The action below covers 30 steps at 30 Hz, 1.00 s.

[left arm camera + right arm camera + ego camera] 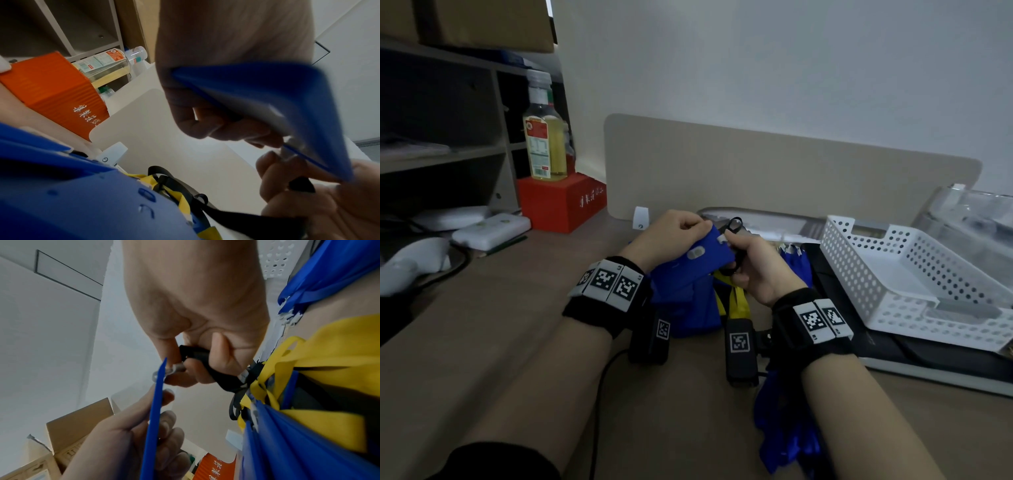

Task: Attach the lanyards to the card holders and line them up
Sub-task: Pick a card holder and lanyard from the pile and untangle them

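Closest to the person, at about five o'clock on the desk [517, 325], a heap of blue lanyards [787, 442] spills out beneath the right forearm. Just beyond the wrists lies a pile of blue card holders [685, 305] with yellow lanyards [736, 301] trailing across it.

Above that pile, at the centre, both hands meet. The left hand [671, 240] grips a blue card holder [705, 251], thumb on one face and fingers curled behind the other, holding it tilted off the desk. The right hand [755, 265] pinches the metal clip [174, 369] of a black lanyard [734, 224] between thumb and forefinger, pressing it against the holder's top edge; the black strap loops out above and below the fist. Whether the clip has passed through the slot, I cannot tell.

At two o'clock stands a white perforated basket [893, 291] on a dark pad. At ten o'clock a bottle of yellow liquid [544, 137] stands on a red box [561, 202], with a beige divider panel [774, 174] running along the back at twelve.
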{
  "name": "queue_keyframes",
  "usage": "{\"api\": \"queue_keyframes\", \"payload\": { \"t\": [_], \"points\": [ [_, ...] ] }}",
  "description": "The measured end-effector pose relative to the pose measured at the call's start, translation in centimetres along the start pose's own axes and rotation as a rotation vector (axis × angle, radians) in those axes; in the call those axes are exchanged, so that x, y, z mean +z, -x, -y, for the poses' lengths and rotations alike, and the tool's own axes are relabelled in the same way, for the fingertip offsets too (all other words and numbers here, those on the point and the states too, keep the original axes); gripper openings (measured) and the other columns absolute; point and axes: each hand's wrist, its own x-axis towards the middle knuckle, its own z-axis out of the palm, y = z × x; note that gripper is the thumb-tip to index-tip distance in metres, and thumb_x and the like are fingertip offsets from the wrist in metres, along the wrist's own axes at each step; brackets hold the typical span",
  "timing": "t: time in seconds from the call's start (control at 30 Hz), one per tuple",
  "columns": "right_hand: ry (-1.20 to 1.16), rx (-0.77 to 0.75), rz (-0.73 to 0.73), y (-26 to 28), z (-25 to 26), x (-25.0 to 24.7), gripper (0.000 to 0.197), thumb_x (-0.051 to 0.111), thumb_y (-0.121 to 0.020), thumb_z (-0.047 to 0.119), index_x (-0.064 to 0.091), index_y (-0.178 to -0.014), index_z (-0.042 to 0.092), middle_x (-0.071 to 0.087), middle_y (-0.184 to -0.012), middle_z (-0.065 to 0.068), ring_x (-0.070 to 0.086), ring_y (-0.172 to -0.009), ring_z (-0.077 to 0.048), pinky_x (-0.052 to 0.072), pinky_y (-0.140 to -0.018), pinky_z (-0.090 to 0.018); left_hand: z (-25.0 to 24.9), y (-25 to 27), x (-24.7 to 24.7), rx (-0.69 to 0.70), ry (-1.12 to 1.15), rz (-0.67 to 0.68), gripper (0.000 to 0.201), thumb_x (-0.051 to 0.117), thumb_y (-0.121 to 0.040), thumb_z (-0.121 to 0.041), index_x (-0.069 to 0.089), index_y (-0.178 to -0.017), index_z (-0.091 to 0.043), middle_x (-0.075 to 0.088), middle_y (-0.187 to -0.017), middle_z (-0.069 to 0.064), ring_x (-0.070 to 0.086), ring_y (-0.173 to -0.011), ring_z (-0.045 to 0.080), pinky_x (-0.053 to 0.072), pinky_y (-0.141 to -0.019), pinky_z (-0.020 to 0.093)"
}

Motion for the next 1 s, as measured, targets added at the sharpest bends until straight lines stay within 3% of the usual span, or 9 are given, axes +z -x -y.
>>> {"api": "queue_keyframes", "payload": {
  "t": [0.1, 0.2, 0.3, 0.37, 0.43, 0.5, 0.6, 0.77, 1.0],
  "points": [
    [0.006, 0.009, 0.032, 0.1, 0.1, 0.3, 0.014, 0.047, -0.097, 0.028, 0.053, -0.091, 0.017, 0.047, -0.064, 0.005, 0.035, -0.046, -0.006, 0.016, -0.038, -0.017, -0.2, 0.1, 0.1, -0.009, 0.034, -0.008, 0.035, 0.048, -0.099, -0.033, 0.069, -0.090, -0.005, 0.069, -0.085, 0.013, 0.061, -0.071, 0.017, 0.046, -0.065, 0.030],
    [0.063, -0.005, 0.011, 0.2, 0.2, 0.4, 0.015, 0.047, -0.098, 0.027, 0.051, -0.090, 0.015, 0.047, -0.067, 0.003, 0.035, -0.048, -0.007, 0.018, -0.036, -0.017, -0.2, 0.1, 0.1, 0.016, -0.084, -0.015, 0.035, 0.048, -0.099, -0.033, 0.067, -0.079, -0.011, 0.065, -0.073, 0.004, 0.056, -0.064, 0.012, 0.041, -0.060, 0.024],
    [0.145, -0.024, -0.019, 0.2, 0.1, 0.4, 0.017, 0.047, -0.098, 0.028, 0.054, -0.090, 0.015, 0.050, -0.069, 0.002, 0.037, -0.051, -0.009, 0.021, -0.036, -0.016, -0.1, -0.1, 0.0, 0.047, -0.188, -0.032, 0.033, 0.049, -0.099, -0.032, 0.069, -0.087, -0.009, 0.068, -0.083, 0.010, 0.061, -0.074, 0.022, 0.045, -0.064, 0.030],
    [0.194, -0.052, -0.035, 0.2, 0.0, 0.5, 0.018, 0.047, -0.098, 0.030, 0.057, -0.090, 0.018, 0.052, -0.070, 0.003, 0.039, -0.053, -0.009, 0.023, -0.036, -0.016, 0.0, -0.3, -0.1, 0.071, -0.308, -0.072, 0.029, 0.049, -0.097, -0.036, 0.068, -0.083, -0.021, 0.068, -0.084, 0.003, 0.062, -0.080, 0.021, 0.049, -0.069, 0.035],
    [0.214, -0.064, -0.044, 0.1, -0.1, 0.4, 0.018, 0.047, -0.098, 0.030, 0.058, -0.088, 0.019, 0.051, -0.068, 0.004, 0.038, -0.053, -0.009, 0.021, -0.038, -0.017, 0.1, -0.5, -0.2, 0.105, -0.436, -0.118, 0.025, 0.048, -0.095, -0.042, 0.057, -0.073, -0.038, 0.062, -0.076, -0.008, 0.059, -0.077, 0.017, 0.048, -0.067, 0.034],
    [0.234, -0.058, -0.052, 0.0, -0.2, 0.2, 0.019, 0.048, -0.098, 0.029, 0.057, -0.085, 0.020, 0.050, -0.068, 0.005, 0.038, -0.054, -0.008, 0.021, -0.038, -0.017, 0.0, -0.5, -0.1, 0.152, -0.523, -0.138, 0.022, 0.048, -0.095, -0.044, 0.050, -0.074, -0.042, 0.053, -0.069, -0.016, 0.052, -0.071, 0.012, 0.040, -0.063, 0.030],
    [0.235, -0.035, -0.017, 0.0, -0.2, -0.1, 0.021, 0.046, -0.098, 0.027, 0.054, -0.080, 0.019, 0.048, -0.069, 0.005, 0.035, -0.054, -0.007, 0.019, -0.040, -0.017, -0.1, -0.2, -0.5, 0.246, -0.588, -0.103, 0.019, 0.047, -0.096, -0.043, 0.058, -0.083, -0.034, 0.046, -0.063, -0.019, 0.046, -0.066, 0.009, 0.033, -0.062, 0.028],
    [0.260, 0.007, -0.029, 0.2, 0.0, 0.1, 0.023, 0.046, -0.099, 0.024, 0.052, -0.078, 0.017, 0.044, -0.066, 0.004, 0.032, -0.054, -0.007, 0.015, -0.048, -0.021, -0.5, 0.2, -1.1, 0.360, -0.751, -0.074, 0.032, 0.043, -0.098, -0.045, 0.066, -0.103, -0.024, 0.054, -0.069, -0.016, 0.059, -0.082, 0.015, 0.040, -0.065, 0.031],
    [0.034, 0.070, -0.129, -0.4, -0.2, -0.2, 0.020, 0.053, -0.094, 0.010, 0.047, -0.075, 0.013, 0.035, -0.058, 0.002, 0.024, -0.039, -0.005, 0.017, -0.033, -0.015, -1.1, 0.4, -1.0, 0.483, -0.965, -0.137, 0.039, 0.038, -0.098, -0.050, 0.066, -0.100, -0.023, 0.066, -0.086, -0.004, 0.058, -0.080, 0.017, 0.026, -0.060, 0.028]
  ]
}}
